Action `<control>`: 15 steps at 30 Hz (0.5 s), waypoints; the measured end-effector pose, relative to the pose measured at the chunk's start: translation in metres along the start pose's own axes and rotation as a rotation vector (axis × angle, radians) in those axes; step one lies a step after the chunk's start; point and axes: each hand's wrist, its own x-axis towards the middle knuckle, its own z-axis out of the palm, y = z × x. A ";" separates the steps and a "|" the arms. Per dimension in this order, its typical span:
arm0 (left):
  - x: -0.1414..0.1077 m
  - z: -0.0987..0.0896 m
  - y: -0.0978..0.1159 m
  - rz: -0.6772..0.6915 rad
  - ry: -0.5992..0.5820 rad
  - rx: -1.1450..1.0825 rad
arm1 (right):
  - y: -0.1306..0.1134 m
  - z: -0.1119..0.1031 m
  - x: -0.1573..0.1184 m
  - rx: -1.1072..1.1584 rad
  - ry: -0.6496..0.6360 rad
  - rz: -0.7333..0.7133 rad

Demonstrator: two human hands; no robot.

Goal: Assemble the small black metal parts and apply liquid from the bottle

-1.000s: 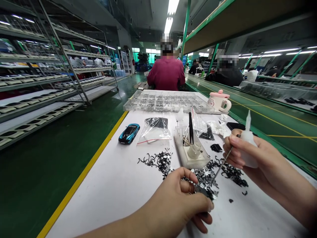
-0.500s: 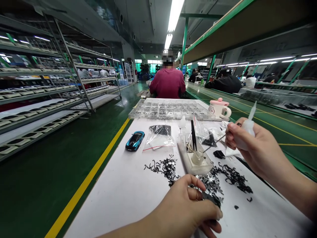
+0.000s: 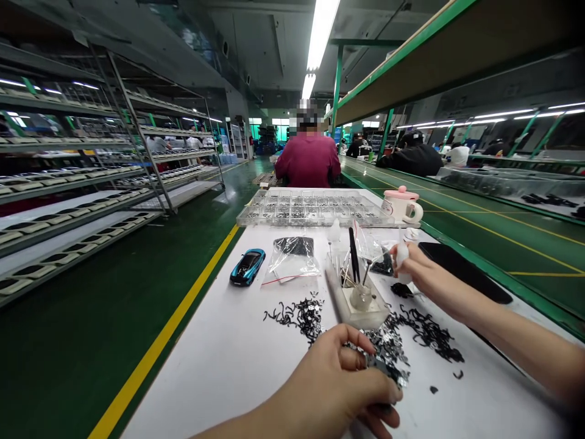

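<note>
Right hand (image 3: 427, 274) grips a white squeeze bottle (image 3: 402, 256) just right of the clear acrylic stand (image 3: 354, 308), which holds black tweezers (image 3: 353, 256) and a small glass jar (image 3: 361, 297). Left hand (image 3: 340, 390) sits below the stand, pinching a dark piece (image 3: 379, 364) (too small to identify) over a scattered heap of black and silver parts (image 3: 388, 344). Blue model car (image 3: 247, 266) lies well left of the stand, compartment tray (image 3: 308, 208) beyond it.

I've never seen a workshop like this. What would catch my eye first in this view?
First, the heap of tiny black and silver parts scattered on the white bench, beside the left hand. Beyond it lies a long clear compartment tray, and the small blue model car stands out to the left. The right hand holds a small white squeeze bottle.
</note>
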 end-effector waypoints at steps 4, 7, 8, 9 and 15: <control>0.001 0.002 0.002 0.044 -0.008 -0.006 | 0.008 0.008 0.000 0.003 -0.098 0.066; 0.000 0.002 0.005 0.085 0.003 0.022 | 0.010 0.014 0.003 0.022 -0.133 0.062; 0.000 0.002 0.006 0.104 0.006 0.032 | 0.012 0.014 0.005 0.022 -0.129 0.058; 0.000 0.001 0.008 0.126 0.008 0.039 | 0.014 0.012 0.006 0.021 -0.114 0.050; -0.007 -0.005 0.029 0.283 0.088 0.083 | -0.007 -0.007 -0.012 -0.014 0.186 -0.170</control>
